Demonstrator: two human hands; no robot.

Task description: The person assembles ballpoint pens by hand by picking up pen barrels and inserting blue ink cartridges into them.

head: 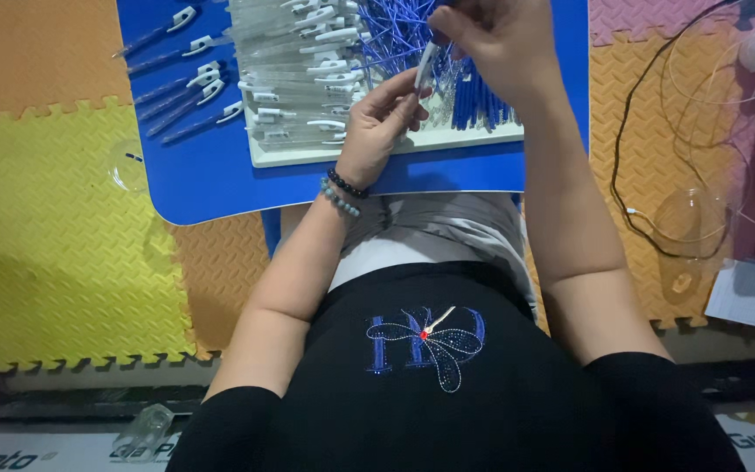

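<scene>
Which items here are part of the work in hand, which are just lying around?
In use: left hand and right hand on a pen part; clear barrels; blue refills; finished pens; white tray.
Idle: black cable; clear lid; papers.

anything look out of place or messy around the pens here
Nothing looks damaged or spilled. The finished pens lie loose and fanned at uneven angles on the blue table, unlike the stacked clear barrels in the tray. Both hands, left hand and right hand, hold one pen part.
</scene>
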